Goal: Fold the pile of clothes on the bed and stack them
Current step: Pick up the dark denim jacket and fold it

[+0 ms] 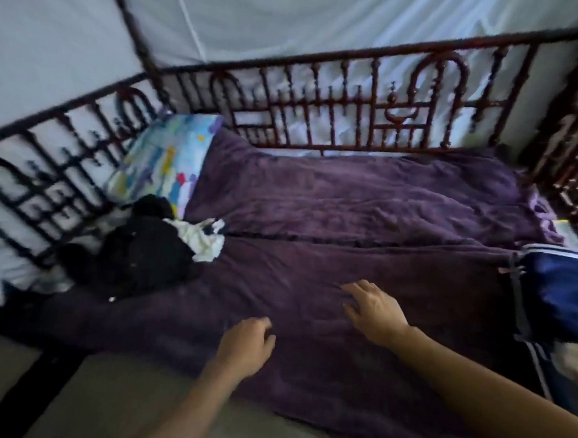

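A pile of black clothes point(143, 255) lies at the left end of the bed, with a crumpled white garment point(204, 239) against its right side. A folded navy garment with white stripes point(557, 290) sits at the bed's right edge. My left hand point(247, 344) hovers over the purple blanket point(364, 202) near the front edge, fingers loosely curled and holding nothing. My right hand point(374, 308) is spread with its fingers straight, low over the blanket in the middle of the bed. Both hands are apart from the clothes.
A colourful patterned pillow point(164, 160) leans at the back left. A dark red metal rail point(352, 99) runs along the back and both ends of the bed. White netting point(289, 20) hangs behind it. The floor point(101, 396) shows at the front left.
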{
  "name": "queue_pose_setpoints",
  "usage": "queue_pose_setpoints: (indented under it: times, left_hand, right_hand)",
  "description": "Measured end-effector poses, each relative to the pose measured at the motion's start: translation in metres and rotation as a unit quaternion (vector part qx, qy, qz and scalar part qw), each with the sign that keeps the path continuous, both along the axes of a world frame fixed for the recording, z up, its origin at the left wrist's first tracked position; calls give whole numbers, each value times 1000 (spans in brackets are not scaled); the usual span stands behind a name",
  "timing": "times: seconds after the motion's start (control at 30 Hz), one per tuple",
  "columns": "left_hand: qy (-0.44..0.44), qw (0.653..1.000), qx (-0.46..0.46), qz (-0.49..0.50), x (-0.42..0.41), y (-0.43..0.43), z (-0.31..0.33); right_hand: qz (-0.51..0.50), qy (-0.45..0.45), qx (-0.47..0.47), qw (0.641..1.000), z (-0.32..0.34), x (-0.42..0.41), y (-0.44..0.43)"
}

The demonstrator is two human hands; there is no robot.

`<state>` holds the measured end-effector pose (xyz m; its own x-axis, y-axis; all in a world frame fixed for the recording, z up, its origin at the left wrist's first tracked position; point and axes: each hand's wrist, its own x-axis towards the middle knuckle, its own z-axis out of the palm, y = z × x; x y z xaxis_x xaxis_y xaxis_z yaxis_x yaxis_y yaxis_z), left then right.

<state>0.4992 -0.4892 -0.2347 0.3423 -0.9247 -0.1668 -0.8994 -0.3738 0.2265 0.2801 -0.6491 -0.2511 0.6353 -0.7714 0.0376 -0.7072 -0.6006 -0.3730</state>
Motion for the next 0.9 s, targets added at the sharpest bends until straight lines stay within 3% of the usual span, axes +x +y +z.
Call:
queue_pose_setpoints:
  times: [0.2,0.4,0.5,0.77,0.9]
  left_hand:
    - [12,990,-11,138,113,105,27]
    - [53,976,-11,213,201,158,33]
    - [59,972,-8,226,249,169,26]
    - [85,964,105,228,388,156,6]
    - [98,957,93,255,452,146,-6]
  right_hand:
    - [120,-11,-7,993,28,139,46]
    - [188,-18,-10,982,37,254,54]
    - [202,-7,2,979,25,313,51]
    - [226,40,84,970,-28,469,33]
    - [230,79,108,964,-39,534,25]
